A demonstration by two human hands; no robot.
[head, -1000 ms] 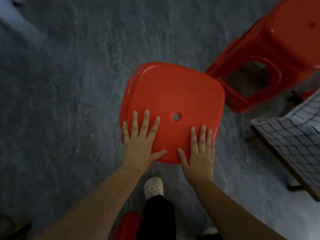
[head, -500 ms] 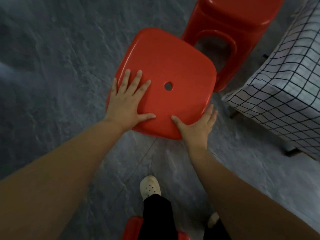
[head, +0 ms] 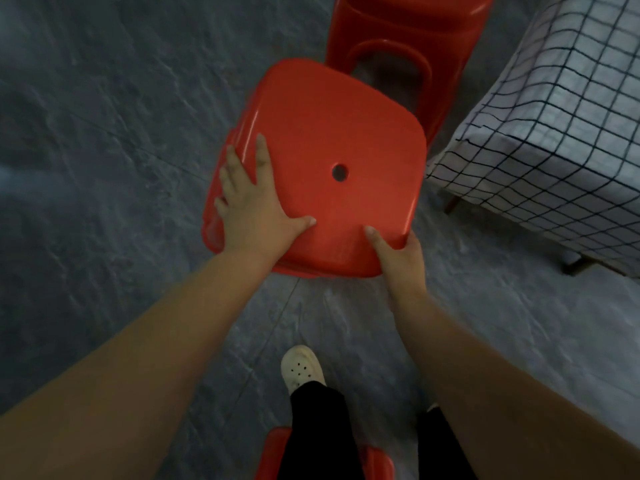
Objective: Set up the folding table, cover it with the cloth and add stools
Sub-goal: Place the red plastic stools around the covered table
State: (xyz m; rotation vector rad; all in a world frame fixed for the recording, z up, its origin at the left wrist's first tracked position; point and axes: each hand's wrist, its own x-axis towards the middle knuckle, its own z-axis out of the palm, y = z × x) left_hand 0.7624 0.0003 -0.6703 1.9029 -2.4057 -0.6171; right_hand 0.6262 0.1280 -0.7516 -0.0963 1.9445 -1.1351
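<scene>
A red plastic stool (head: 322,147) with a round hole in its seat is in front of me, seen from above. My left hand (head: 254,211) grips its left edge, fingers curled over the side and thumb on the seat. My right hand (head: 401,252) holds the near right corner, thumb on top and fingers underneath. A second red stool (head: 401,32) stands just beyond it. The table's corner at the right is covered by a white cloth with a black grid (head: 554,133); a wooden table leg (head: 452,204) shows below the cloth.
The floor is grey stone-patterned tile (head: 104,168). My white shoe (head: 301,368) and black trouser legs are below the stool. Part of a third red stool (head: 273,455) shows at the bottom edge behind my leg.
The stool has come closer to the covered table and the second stool. My left hand slid from flat on the seat to its left edge; my right hand stays at the near right corner.
</scene>
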